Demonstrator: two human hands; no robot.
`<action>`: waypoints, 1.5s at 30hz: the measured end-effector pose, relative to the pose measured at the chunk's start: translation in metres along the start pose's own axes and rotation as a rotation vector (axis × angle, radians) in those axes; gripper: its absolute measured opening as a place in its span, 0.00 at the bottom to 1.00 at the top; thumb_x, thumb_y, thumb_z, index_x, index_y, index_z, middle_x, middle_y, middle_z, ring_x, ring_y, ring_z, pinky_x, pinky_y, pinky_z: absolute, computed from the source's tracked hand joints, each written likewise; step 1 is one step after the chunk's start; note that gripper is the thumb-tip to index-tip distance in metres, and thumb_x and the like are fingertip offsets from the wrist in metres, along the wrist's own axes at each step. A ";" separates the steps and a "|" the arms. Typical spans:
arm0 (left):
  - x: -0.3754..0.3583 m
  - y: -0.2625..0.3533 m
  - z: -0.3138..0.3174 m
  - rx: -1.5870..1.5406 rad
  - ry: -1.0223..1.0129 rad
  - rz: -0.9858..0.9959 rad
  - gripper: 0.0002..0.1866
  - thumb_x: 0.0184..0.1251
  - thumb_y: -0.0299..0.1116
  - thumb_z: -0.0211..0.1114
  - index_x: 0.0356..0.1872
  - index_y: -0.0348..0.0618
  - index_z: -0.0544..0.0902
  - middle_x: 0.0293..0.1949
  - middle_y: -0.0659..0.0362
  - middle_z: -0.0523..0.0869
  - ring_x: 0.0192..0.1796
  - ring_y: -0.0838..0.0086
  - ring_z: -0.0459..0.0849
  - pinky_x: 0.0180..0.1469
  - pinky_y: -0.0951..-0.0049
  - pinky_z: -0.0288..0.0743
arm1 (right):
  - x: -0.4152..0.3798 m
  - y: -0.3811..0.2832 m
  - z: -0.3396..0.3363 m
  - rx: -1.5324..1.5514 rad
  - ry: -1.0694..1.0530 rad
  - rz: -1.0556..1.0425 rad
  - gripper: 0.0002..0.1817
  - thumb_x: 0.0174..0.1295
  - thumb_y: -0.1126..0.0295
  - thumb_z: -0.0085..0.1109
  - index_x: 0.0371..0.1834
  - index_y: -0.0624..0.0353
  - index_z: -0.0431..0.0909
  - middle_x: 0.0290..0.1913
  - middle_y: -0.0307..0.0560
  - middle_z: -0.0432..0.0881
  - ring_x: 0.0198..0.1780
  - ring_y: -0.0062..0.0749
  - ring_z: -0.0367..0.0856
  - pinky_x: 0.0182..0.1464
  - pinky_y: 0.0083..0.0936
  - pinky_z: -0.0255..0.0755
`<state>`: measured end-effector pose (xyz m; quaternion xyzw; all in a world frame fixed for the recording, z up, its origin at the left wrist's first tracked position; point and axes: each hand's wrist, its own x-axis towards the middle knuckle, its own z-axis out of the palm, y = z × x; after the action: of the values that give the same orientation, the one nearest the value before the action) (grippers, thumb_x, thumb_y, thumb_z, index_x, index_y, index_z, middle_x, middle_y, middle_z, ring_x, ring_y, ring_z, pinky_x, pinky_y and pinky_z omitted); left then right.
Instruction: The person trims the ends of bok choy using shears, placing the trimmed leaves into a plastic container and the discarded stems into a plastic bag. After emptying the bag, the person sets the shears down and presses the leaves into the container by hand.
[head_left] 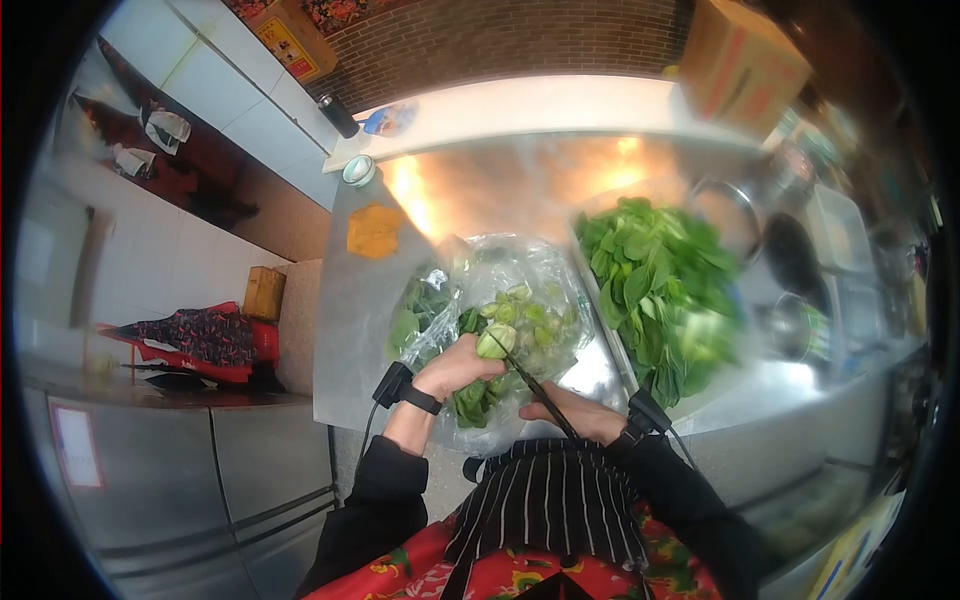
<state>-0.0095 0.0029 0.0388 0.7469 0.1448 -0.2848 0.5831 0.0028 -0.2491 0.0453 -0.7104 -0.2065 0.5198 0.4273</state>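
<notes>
My left hand (pixel 460 368) is closed around a head of bok choy (pixel 495 341), its pale base up and its leaves hanging below. My right hand (pixel 580 412) grips a dark, narrow knife (pixel 545 398), whose tip end meets the bok choy's base. Below both hands a clear plastic bag (pixel 560 268) lies spread on the steel table, with pale green cut pieces (pixel 535 318) on it. More leafy greens (pixel 408 325) show through plastic left of my left hand. Right of my hands, a large heap of bok choy (pixel 650 280) lies in a metal tray (pixel 606 335).
An orange cloth (pixel 373 231) and a small bowl (pixel 359 170) sit on the table's left side. Along the back ledge stand a black bottle (pixel 338 117) and a cardboard box (pixel 742 68). Pans and containers (pixel 795 255), partly blurred, crowd the right side.
</notes>
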 end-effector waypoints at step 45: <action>0.073 0.088 0.077 -0.036 0.260 0.568 0.13 0.71 0.31 0.66 0.51 0.35 0.79 0.46 0.51 0.87 0.46 0.63 0.87 0.49 0.63 0.81 | 0.014 0.077 0.038 0.002 0.605 0.172 0.28 0.61 0.45 0.64 0.37 0.66 0.83 0.31 0.61 0.86 0.40 0.55 0.87 0.45 0.44 0.76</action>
<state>0.0769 -0.1034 0.0529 0.7773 0.0084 -0.0101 0.6290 -0.0379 -0.2661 -0.0297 -0.8472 -0.0083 0.3192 0.4245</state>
